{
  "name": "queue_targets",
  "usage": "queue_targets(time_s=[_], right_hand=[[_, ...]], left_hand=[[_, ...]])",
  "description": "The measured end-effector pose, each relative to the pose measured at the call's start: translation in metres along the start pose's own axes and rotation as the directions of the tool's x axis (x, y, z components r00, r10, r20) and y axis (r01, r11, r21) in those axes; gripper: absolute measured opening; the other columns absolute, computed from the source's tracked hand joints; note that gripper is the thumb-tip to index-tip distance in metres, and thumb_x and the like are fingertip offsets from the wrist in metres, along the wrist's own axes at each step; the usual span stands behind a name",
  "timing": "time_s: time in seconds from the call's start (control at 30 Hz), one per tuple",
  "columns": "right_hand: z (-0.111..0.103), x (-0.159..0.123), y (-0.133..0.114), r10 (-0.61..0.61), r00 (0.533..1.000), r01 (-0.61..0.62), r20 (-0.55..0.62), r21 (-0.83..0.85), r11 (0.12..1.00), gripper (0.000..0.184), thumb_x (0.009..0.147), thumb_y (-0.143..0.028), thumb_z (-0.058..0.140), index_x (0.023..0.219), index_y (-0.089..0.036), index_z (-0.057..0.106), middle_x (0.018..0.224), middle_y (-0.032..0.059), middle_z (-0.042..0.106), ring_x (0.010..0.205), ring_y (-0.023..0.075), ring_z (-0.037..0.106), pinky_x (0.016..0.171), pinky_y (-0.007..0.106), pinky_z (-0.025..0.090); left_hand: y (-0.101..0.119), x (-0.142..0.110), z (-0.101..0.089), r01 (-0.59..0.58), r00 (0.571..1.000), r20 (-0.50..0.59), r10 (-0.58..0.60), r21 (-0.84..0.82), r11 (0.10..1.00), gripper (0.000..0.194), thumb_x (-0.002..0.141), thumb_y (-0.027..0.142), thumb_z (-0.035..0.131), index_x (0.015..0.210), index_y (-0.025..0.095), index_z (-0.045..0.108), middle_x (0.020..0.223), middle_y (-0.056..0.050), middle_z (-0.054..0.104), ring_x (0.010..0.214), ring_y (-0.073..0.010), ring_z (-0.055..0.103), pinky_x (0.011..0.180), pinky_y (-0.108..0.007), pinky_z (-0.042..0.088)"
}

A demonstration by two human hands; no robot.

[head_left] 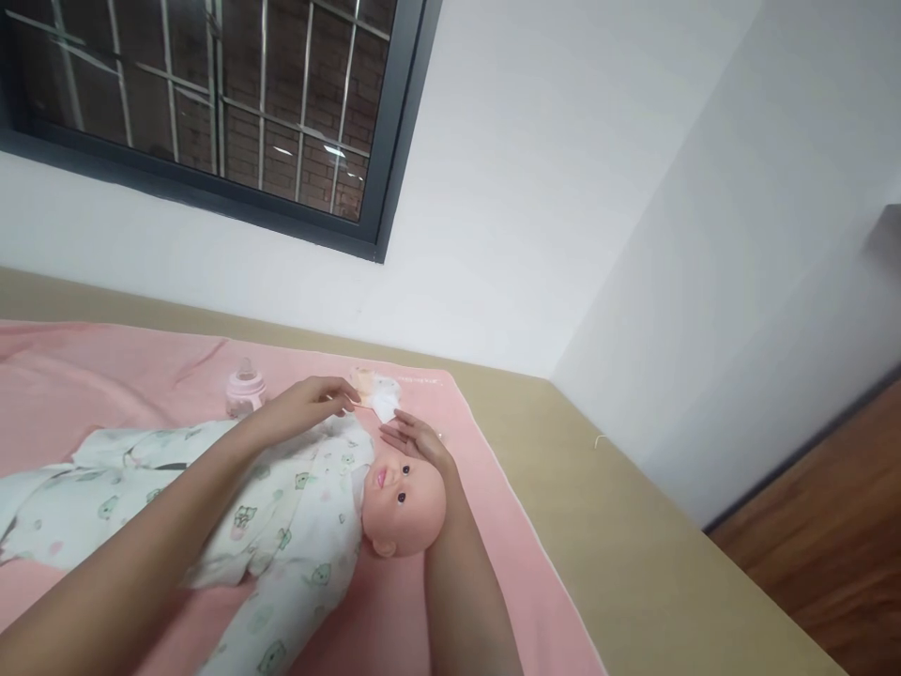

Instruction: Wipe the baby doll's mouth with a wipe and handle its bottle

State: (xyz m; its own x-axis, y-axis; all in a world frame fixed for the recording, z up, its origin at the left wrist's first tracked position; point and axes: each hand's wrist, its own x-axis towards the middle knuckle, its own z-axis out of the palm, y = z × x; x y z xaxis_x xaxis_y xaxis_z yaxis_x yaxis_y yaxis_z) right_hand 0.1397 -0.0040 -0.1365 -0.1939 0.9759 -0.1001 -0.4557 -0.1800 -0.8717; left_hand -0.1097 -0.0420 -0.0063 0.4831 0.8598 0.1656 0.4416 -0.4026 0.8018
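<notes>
The left hand (320, 406) curls its fingers at the edge of a small cloth (384, 394); the right hand (419, 437) has its fingers loosely bent by the near tip. I can't tell whether either pinches it. Handling the cloth seems the step in hand, and the next move calls for a light, sure grip. Below lies the doll (404, 507), face up on the blanket (511, 568), bottle (246, 387) beyond, bench (605, 507) beneath.

Doll (285, 502) supine on pink blanket (521, 573). 2 hands, left hand (320, 404) and right hand (419, 439), near 1 white-and-orange item (384, 392).
</notes>
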Motion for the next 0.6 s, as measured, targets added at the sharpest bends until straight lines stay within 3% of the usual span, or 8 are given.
queue_targets(time_s=[0.23, 0.4, 0.6], right_hand=[[0.010, -0.014, -0.021, -0.103, 0.992, 0.107, 0.071, -0.061, 0.992, 0.060, 0.065, -0.026, 0.079, 0.121, -0.021, 0.058, 0.111, 0.0070, 0.068, 0.110, 0.0206, 0.063, 0.107, 0.044, 0.041], [0.039, -0.038, -0.061, -0.144, 0.961, 0.201, 0.234, -0.237, 0.951, 0.047, 0.069, -0.034, 0.077, 0.114, -0.022, 0.066, 0.116, 0.0074, 0.067, 0.113, 0.0216, 0.060, 0.108, 0.044, 0.039], [0.065, -0.065, -0.091, -0.145, 0.903, 0.293, 0.404, -0.331, 0.897, 0.049, 0.070, -0.038, 0.076, 0.115, -0.022, 0.066, 0.105, 0.0060, 0.070, 0.103, 0.0194, 0.064, 0.106, 0.044, 0.040]], left_hand=[[0.001, -0.003, 0.006, -0.153, 0.972, -0.158, 0.174, 0.137, 0.979, 0.039, 0.081, 0.042, 0.044, 0.110, 0.019, 0.058, 0.118, -0.010, 0.063, 0.101, -0.0262, 0.062, 0.086, -0.039, 0.051], [-0.003, 0.001, 0.016, -0.319, 0.865, -0.268, 0.425, 0.362, 0.876, 0.038, 0.085, 0.040, 0.046, 0.116, 0.020, 0.056, 0.119, -0.011, 0.058, 0.112, -0.0278, 0.052, 0.095, -0.044, 0.046], [-0.004, 0.001, 0.026, -0.352, 0.744, -0.283, 0.605, 0.603, 0.715, 0.024, 0.085, 0.030, 0.057, 0.106, 0.022, 0.065, 0.127, -0.013, 0.051, 0.114, -0.0308, 0.045, 0.093, -0.046, 0.045]])
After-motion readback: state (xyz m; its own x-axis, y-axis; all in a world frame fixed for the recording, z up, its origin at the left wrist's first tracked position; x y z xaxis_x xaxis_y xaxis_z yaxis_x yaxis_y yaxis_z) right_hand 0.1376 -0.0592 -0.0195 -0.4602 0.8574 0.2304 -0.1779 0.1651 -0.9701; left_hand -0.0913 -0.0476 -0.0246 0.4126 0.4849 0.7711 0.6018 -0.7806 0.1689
